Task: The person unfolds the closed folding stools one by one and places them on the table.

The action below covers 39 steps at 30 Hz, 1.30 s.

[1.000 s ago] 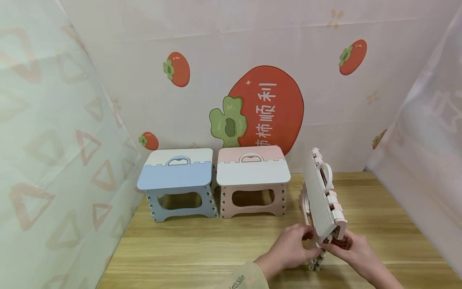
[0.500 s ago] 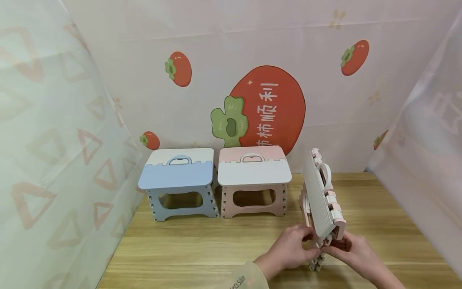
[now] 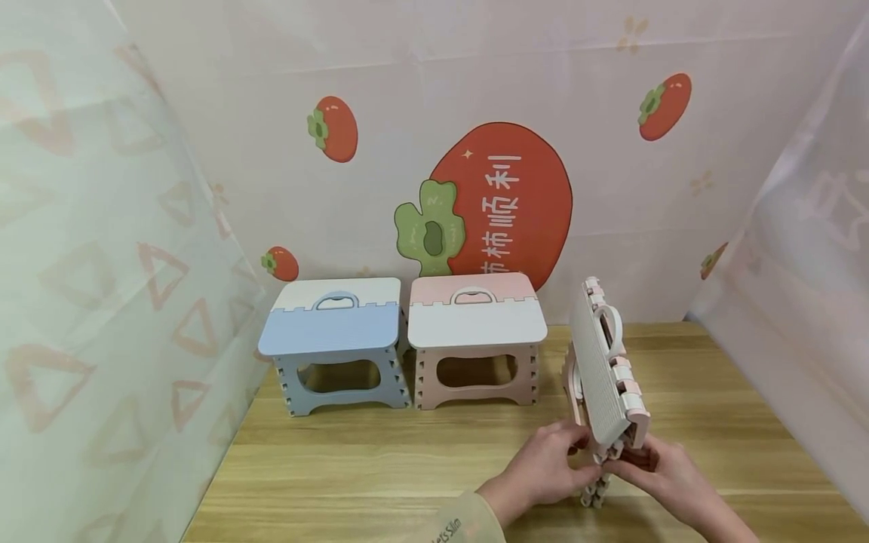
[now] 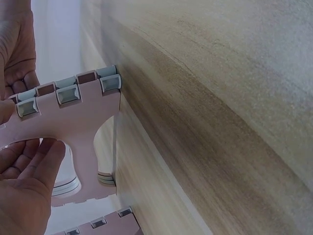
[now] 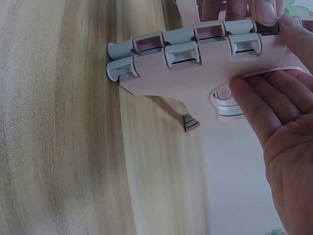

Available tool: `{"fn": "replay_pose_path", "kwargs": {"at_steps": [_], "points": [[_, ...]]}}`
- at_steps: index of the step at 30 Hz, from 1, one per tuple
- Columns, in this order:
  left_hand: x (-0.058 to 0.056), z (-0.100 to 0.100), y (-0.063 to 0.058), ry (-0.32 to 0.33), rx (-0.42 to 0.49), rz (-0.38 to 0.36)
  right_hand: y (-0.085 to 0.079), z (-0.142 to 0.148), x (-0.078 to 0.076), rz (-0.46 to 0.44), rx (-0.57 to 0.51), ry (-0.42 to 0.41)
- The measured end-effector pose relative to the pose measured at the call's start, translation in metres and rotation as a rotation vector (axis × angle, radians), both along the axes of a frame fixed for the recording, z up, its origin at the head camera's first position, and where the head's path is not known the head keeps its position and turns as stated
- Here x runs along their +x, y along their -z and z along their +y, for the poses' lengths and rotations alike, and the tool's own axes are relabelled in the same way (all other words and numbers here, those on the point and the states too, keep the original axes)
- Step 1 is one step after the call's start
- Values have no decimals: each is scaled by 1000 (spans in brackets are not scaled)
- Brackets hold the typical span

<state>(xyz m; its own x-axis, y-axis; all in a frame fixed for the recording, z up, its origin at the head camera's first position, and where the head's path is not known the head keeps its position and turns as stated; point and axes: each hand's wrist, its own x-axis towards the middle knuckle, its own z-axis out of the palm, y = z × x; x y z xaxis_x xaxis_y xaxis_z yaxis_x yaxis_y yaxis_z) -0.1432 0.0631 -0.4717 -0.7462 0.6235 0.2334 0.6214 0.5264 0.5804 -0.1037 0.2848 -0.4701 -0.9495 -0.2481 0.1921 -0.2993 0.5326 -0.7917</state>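
A pink and white folding stool stands partly folded on the right of the wooden table, its white handle on top and its two seat halves tipped down. At its near end, my left hand grips the left leg panel; in the left wrist view the fingers reach into the cutout of the pink panel. On the other side, my right hand holds the right leg panel, and the right wrist view has its fingers in that panel's opening with the thumb at the hinge edge. The two panels stand close together.
An unfolded blue and white stool stands at the back left. Beside it is an unfolded pink and white stool. A printed cloth hangs behind the table and along both sides.
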Motion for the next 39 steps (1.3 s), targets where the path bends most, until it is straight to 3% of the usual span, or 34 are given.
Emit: {"fn": "replay_pose_path", "kwargs": {"at_steps": [39], "points": [[1,1,-1,-11,-48,25,4,7,3,82,-6,30]]}}
